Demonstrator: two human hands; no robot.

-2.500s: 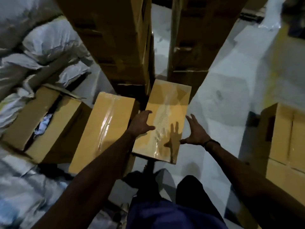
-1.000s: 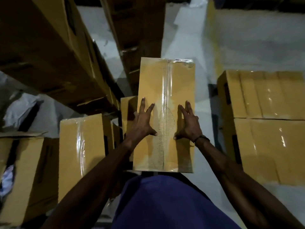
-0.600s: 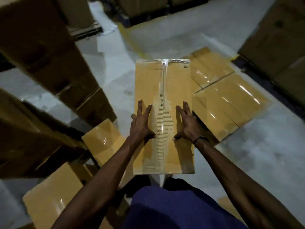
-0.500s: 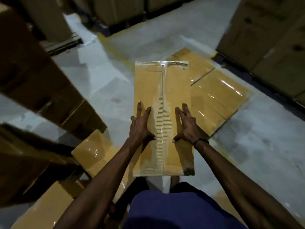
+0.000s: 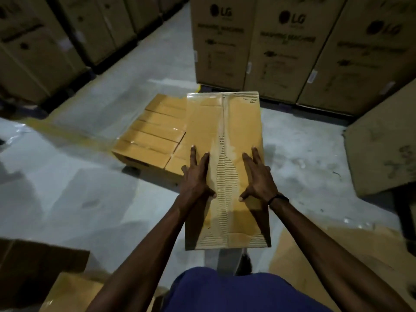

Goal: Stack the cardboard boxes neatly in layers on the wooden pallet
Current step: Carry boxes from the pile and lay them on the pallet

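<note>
I carry a long tan cardboard box (image 5: 225, 122), sealed with clear tape along its middle, level in front of my chest. My left hand (image 5: 195, 176) presses its left edge and my right hand (image 5: 258, 176) its right edge, with fingers straight and thumbs lying on top. Just beyond and to the left, a low layer of several matching boxes (image 5: 153, 136) lies side by side on the floor area. The carried box hides that layer's right part. A dark gap shows under the layer; whatever supports it is hidden.
Tall printed cartons (image 5: 281, 41) form a wall ahead, and another row (image 5: 33, 41) stands far left. A big carton (image 5: 382, 149) leans at the right. Flat cardboard (image 5: 326, 255) lies lower right, and boxes (image 5: 33, 266) sit lower left. Grey concrete floor (image 5: 78, 188) stretches on the left.
I took the box from the pile beside the tall stacks and turned with it. The low layer of boxes now lies straight ahead and closer. Both hands keep the same hold.
</note>
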